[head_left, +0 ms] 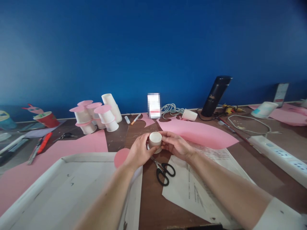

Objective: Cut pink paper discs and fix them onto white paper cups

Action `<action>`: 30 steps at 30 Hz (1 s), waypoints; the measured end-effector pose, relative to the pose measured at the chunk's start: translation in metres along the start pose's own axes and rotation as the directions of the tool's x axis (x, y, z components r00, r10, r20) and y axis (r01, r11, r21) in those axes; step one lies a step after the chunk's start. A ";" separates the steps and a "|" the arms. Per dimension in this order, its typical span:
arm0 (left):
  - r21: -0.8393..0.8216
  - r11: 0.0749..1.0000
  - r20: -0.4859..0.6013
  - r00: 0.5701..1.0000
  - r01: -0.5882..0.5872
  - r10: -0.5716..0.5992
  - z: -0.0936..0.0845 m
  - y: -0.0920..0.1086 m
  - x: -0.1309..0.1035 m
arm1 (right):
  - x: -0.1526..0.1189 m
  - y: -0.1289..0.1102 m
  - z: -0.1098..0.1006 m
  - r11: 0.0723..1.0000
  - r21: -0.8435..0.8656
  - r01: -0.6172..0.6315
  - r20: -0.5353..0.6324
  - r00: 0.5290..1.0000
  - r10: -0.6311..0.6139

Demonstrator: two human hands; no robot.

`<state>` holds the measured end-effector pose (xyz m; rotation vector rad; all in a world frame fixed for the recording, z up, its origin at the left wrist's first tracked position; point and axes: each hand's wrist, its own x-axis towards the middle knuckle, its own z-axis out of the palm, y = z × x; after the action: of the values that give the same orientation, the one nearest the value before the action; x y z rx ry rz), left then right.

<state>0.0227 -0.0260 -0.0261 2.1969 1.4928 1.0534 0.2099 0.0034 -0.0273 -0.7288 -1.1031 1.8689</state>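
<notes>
A small white paper cup (155,139) stands upside down on the brown table, held from both sides. My left hand (139,150) grips its left side and my right hand (175,144) grips its right side. A pink paper disc (121,157) lies just left of my left hand, on the corner of a white tray. Black-handled scissors (164,171) lie on the table right below the cup. A large curved pink paper sheet (199,132) lies behind my right hand.
A group of upside-down white cups with pink discs (96,116) stands at the back left. A white tray (59,188) fills the front left; printed paper (206,188) lies under my right arm. A black flask (216,95), cables and a power strip (280,155) sit right.
</notes>
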 end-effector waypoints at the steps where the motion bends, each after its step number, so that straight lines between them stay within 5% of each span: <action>1: -0.010 1.000 0.004 1.000 0.003 -0.003 0.000 0.000 0.000 | 0.000 0.000 0.000 1.000 -0.002 -0.001 -0.004 1.000 0.001; 11: -0.025 0.999 0.017 0.999 0.028 -0.028 0.001 -0.002 -0.001 | 0.003 0.002 0.000 0.996 -0.037 -0.084 -0.064 0.995 0.081; 20: 0.004 0.999 0.008 0.999 0.048 -0.048 0.002 -0.001 0.000 | 0.001 0.001 -0.001 0.997 0.026 -0.078 0.015 0.997 0.077; 24: 0.025 0.999 -0.003 0.999 0.045 -0.045 -0.001 -0.002 0.000 | 0.000 0.002 0.000 0.999 -0.024 -0.022 -0.076 0.997 0.020; 27: 0.048 0.997 -0.096 0.994 0.065 -0.060 -0.012 -0.006 0.001 | 0.001 0.004 0.000 0.992 -0.115 0.045 -0.161 0.985 -0.064; 30: 0.157 0.977 -0.310 0.946 0.144 -0.089 -0.024 -0.015 0.002 | 0.002 0.006 0.000 0.985 -0.147 0.086 -0.189 0.976 -0.113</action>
<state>-0.0040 -0.0214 -0.0175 2.0988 1.8909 1.3086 0.2074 0.0035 -0.0327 -0.8997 -1.1275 1.6105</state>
